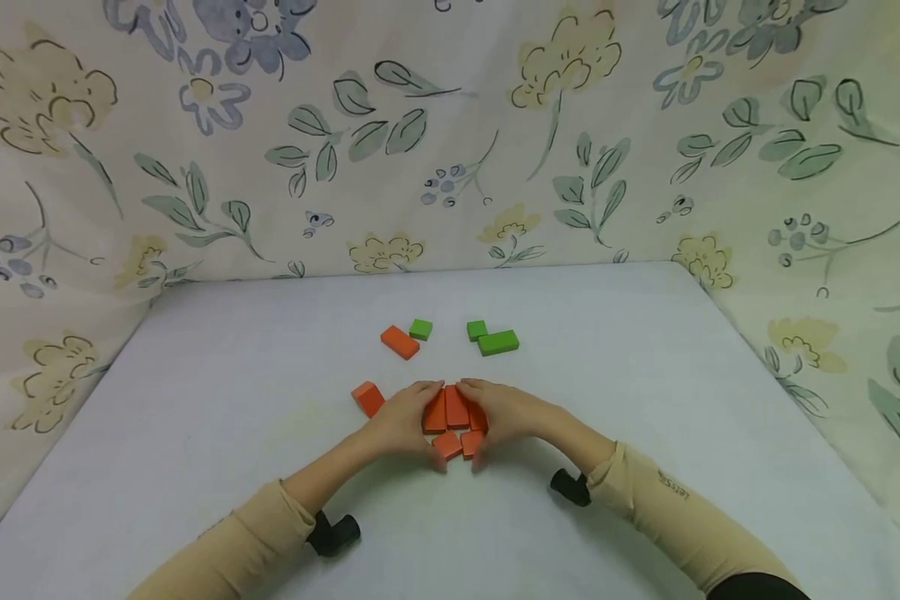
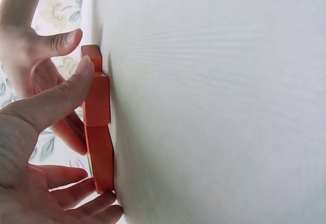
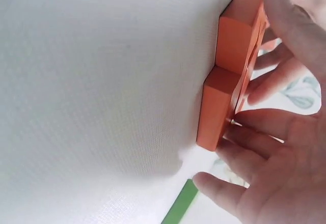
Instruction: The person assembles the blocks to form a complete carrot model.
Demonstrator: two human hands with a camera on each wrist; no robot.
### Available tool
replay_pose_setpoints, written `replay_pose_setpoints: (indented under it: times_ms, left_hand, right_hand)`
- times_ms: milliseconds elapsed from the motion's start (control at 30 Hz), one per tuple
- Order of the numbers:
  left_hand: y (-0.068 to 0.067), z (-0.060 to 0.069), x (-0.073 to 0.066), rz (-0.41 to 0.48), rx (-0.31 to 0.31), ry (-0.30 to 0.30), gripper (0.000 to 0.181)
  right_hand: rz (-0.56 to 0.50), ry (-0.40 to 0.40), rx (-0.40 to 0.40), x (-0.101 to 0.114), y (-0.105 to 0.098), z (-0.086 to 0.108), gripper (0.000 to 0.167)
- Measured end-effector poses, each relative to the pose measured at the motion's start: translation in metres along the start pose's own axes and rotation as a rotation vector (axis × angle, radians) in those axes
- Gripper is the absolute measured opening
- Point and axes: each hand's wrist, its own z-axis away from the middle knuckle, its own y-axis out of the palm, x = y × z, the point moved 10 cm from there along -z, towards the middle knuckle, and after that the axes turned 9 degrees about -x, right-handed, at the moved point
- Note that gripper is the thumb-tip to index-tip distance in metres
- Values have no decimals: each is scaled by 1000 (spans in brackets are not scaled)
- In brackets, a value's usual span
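A close cluster of orange-red blocks [image 1: 457, 407] lies on the table between both hands: oblong blocks at the back, two shorter blocks [image 1: 447, 445] in front. My left hand [image 1: 405, 421] cups the cluster's left side, fingers at the far end and thumb at the near blocks. On the opposite side, my right hand [image 1: 510, 412] mirrors it. In the left wrist view, the left fingertips [image 2: 108, 203] touch the end of an oblong block [image 2: 100, 158]. The right wrist view shows the right fingers spread, some against the side of a block [image 3: 214, 109]. Palms partly hide the outer blocks.
A loose orange-red block [image 1: 368, 399] lies left of the left hand. Farther back are an orange block [image 1: 400, 342], two small green blocks [image 1: 421, 329] and a longer green block [image 1: 498, 342]. Floral cloth [image 1: 450, 167] hangs behind the white table [image 1: 232, 375].
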Motion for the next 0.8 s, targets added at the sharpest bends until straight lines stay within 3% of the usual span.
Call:
replay_pose_setpoints:
  times_ms: [300,800]
  left_hand:
    - [-4,0,-3,36,-51,26,95]
    - [-5,4,-8,57,-49,52,97]
  right_hand:
    - [-13,-18,-58,1,-2,4,95]
    - [-31,-37,-81,1,-3,5,93]
